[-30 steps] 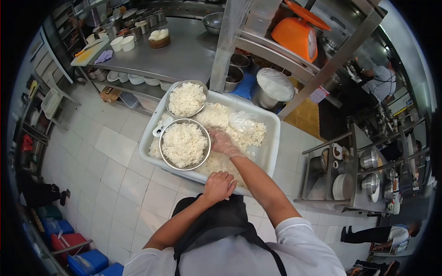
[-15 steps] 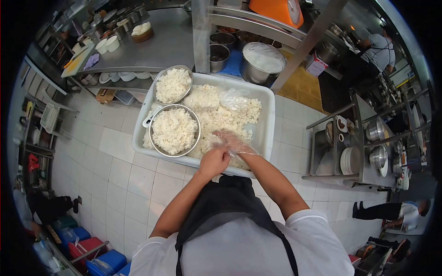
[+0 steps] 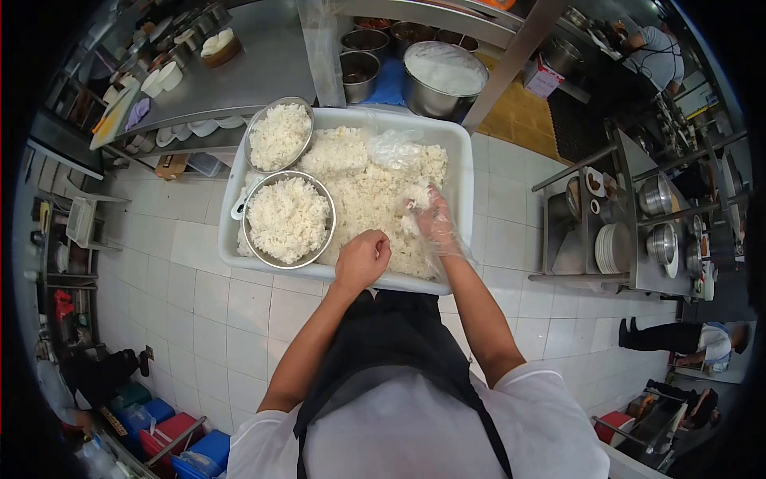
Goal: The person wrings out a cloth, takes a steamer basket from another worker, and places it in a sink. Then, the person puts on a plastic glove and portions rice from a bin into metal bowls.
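Observation:
A large white tub [image 3: 467, 188] holds a wide bed of loose rice [image 3: 363, 199]. Two steel bowls heaped with rice stand at its left side, an upper bowl [image 3: 279, 137] and a lower bowl [image 3: 287, 219]. My right hand [image 3: 433, 217], in a clear plastic glove, is in the right part of the tub with its fingers curled round a clump of rice. My bare left hand [image 3: 364, 257] is closed over the tub's near side; what it holds, if anything, is hidden. A crumpled clear plastic bag [image 3: 395, 149] lies on the rice at the back.
Behind the tub stand a steel counter [image 3: 263, 68], pots and a large covered pot [image 3: 445, 70]. A metal post [image 3: 511, 68] rises at the back right. On the right is a rack with plates [image 3: 612, 249] and bowls. Other people stand at the far right and lower left.
My right hand has moved right, away from my left hand, and now has rice in its fingers. My left hand has shifted slightly left and up. The whole view has shifted a little.

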`<state>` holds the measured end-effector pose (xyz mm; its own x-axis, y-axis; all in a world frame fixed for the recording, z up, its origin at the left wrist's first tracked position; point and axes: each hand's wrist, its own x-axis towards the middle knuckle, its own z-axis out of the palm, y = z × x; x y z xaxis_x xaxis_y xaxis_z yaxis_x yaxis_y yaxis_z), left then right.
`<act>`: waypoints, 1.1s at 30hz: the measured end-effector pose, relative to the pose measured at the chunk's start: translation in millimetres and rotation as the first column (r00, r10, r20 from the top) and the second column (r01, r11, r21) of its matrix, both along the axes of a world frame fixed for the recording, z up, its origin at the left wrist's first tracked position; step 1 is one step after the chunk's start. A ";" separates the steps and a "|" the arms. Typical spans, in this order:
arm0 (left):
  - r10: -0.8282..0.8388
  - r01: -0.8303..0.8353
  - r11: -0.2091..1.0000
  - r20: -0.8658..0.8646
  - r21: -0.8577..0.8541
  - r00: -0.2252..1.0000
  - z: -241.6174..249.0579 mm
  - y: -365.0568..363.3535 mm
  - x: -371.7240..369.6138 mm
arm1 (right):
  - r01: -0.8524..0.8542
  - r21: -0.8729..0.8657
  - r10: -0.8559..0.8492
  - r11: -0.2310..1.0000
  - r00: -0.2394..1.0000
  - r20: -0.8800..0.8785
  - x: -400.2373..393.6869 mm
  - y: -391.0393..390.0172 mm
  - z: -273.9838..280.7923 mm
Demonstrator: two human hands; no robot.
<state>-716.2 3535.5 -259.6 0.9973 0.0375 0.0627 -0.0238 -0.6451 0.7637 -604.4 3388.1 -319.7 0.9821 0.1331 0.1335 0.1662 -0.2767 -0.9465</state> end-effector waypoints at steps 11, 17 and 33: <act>-0.008 0.007 0.999 -0.036 -0.033 0.999 -1.1 0.9 3.3 | -0.395 -0.523 0.322 0.755 0.919 -0.229 -32.1 13.9 8.0; -0.016 0.015 1.000 0.045 0.014 0.999 -6.1 -0.2 3.8 | -0.419 -0.582 0.461 0.697 0.884 -0.084 -25.8 17.3 -16.0; -0.049 0.050 0.998 0.018 -0.044 0.999 -2.2 -5.8 2.6 | -0.212 -0.375 0.250 0.903 0.967 0.057 -18.7 12.1 -17.2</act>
